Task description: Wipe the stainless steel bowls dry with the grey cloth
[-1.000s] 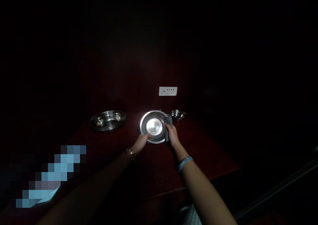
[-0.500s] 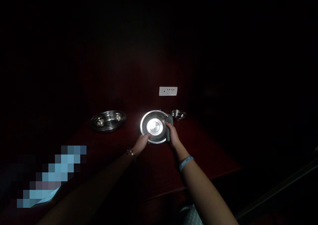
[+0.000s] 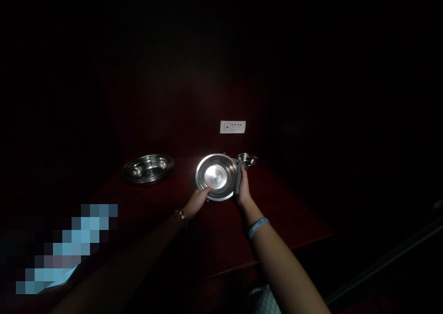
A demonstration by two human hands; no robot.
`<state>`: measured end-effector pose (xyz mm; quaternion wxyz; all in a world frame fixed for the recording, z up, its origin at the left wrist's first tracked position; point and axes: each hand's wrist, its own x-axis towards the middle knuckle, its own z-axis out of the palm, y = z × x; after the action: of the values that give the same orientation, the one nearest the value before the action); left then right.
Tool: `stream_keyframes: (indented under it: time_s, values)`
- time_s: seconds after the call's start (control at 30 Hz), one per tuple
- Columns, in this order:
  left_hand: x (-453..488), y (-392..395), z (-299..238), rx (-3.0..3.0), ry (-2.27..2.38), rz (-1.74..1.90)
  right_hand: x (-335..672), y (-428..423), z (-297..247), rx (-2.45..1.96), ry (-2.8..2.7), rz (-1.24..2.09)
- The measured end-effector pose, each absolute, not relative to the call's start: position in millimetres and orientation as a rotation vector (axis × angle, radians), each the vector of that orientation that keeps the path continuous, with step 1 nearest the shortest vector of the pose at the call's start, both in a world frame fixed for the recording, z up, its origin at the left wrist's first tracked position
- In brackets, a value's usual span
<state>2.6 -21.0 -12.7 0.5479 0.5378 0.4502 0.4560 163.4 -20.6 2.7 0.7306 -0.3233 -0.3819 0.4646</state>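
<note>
A shiny stainless steel basin (image 3: 216, 178) is held up over the dark red table, its inside facing me. My left hand (image 3: 198, 202) grips its lower left rim, thumb inside and the other fingers mostly hidden beneath. Against the basin's right outer side, my right hand (image 3: 244, 187) holds a grey cloth (image 3: 238, 178), its fingers closed around the cloth and partly hidden behind it. Behind my right hand stands a small steel bowl (image 3: 248, 160). Off to the left lies a stack of wider steel basins (image 3: 148, 170).
A white socket panel (image 3: 233, 127) is on the dark red wall behind the table (image 3: 224, 240). At the lower left is a bright, pixelated screen-like object (image 3: 74, 244). The table's front edge runs below my forearms. Much of the surroundings is lost in darkness.
My right hand and the cloth have moved from over the basin's inner right rim to its outer right side. The left hand keeps its grip. The view has shifted slightly.
</note>
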Motion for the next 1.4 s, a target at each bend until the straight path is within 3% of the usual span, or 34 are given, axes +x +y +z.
stream_keyframes:
  time_s: [0.3, 0.8, 1.4]
  values:
    - [0.1, -18.1, -9.2, 0.977, 0.881, 1.061, 176.4, -11.8, -7.2, -0.596, -0.551, 1.136]
    - [1.6, -11.7, -15.6, 0.944, 0.864, 1.17, 162.5, -26.5, 4.8, -0.561, -0.67, 1.521]
    - [5.6, -15.5, -15.2, 1.008, 0.929, 1.168, 154.1, -24.7, 8.7, -0.665, -0.884, 1.314]
